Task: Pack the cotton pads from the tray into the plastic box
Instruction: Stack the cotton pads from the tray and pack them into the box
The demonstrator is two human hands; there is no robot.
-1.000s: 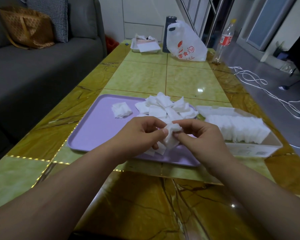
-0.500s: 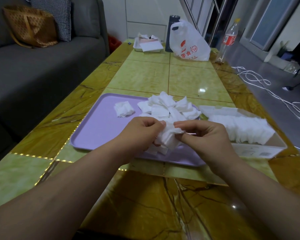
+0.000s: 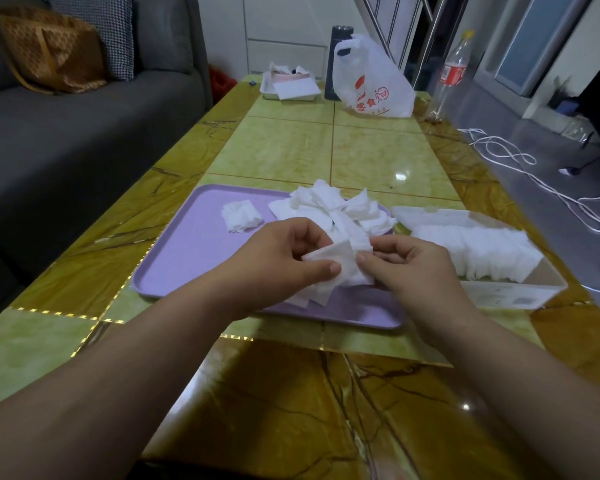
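A lilac tray (image 3: pixel 194 251) lies on the table with a loose heap of white cotton pads (image 3: pixel 329 206) at its far right and a small separate clump (image 3: pixel 241 216) to the left. Over the tray's near right part, my left hand (image 3: pixel 281 261) and my right hand (image 3: pixel 409 268) both pinch a small bunch of cotton pads (image 3: pixel 343 265) between thumbs and fingers. A few more pads lie under my hands on the tray. To the right stands the clear plastic box (image 3: pixel 510 292), holding a row of upright pads (image 3: pixel 471 251).
A green and brown marble-look table (image 3: pixel 326 150) carries a white plastic bag (image 3: pixel 374 81), a dark flask (image 3: pixel 336 60), a small white tray of papers (image 3: pixel 290 86) and a plastic bottle (image 3: pixel 452 71) at its far end. A grey sofa (image 3: pixel 66 133) runs along the left. White cables (image 3: pixel 534 174) lie on the floor at right.
Both hands stayed over the tray's near right part, working the bunch of pads; the pads now spread out flatter between my thumbs. The view shifted slightly.
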